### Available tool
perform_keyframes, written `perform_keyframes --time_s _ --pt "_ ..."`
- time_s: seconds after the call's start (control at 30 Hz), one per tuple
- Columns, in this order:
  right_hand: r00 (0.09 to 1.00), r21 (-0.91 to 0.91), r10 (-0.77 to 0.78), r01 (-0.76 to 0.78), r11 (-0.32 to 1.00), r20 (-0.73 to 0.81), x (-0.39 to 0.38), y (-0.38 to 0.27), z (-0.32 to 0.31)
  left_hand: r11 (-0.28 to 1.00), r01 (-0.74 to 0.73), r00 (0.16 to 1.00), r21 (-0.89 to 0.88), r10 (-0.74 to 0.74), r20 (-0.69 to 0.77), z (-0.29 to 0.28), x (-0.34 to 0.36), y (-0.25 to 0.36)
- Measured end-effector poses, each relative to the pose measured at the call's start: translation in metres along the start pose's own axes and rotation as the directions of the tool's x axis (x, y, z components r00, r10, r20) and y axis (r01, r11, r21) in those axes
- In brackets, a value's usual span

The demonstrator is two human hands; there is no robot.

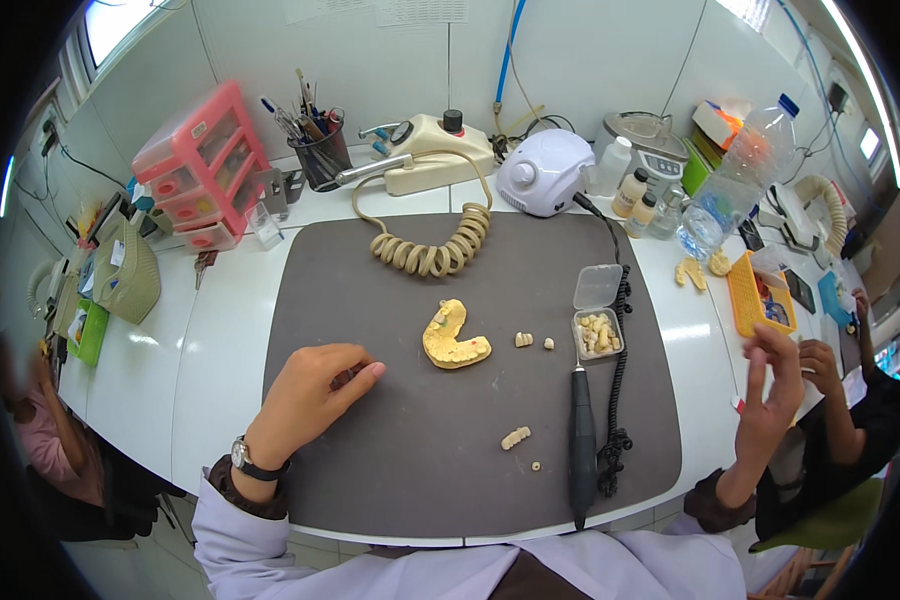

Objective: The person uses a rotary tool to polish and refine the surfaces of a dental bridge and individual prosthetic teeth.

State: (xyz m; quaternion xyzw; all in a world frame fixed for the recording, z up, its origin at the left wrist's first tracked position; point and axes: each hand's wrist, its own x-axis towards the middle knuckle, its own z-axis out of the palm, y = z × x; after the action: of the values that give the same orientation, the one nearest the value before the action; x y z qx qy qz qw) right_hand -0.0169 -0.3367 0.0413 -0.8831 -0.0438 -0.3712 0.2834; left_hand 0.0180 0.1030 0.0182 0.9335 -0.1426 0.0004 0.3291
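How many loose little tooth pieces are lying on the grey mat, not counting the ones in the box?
4: two tooth pieces just right of the yellow jaw cast, two nearer the person, left of the black handpiece. The left hand may hide more.

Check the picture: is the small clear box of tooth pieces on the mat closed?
No. The small clear box has its lid flipped up, showing the pale pieces inside.
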Motion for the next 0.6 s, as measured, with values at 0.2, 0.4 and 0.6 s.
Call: perform_keyframes --time_s 0.2,0.4,0.6 --pt "0.44 0.383 -0.499 0.329 0.863 0.746 0.037 -0.047 0.025 0.998 0.003 1.0 -0.066 -0.001 0.024 0.0 -0.004 0.0" --pt "0.105 0.379 -0.625 0.714 0.589 0.773 0.018 -0.06 0.055 0.988 0.029 0.999 -0.152 -0.023 0.037 0.003 -0.002 -0.004" --pt "0.053 0.347 -0.718 0.85 0.397 0.694 0.014 -0.038 0.082 0.984 0.038 0.999 -0.173 -0.032 0.036 0.006 0.0 -0.006"
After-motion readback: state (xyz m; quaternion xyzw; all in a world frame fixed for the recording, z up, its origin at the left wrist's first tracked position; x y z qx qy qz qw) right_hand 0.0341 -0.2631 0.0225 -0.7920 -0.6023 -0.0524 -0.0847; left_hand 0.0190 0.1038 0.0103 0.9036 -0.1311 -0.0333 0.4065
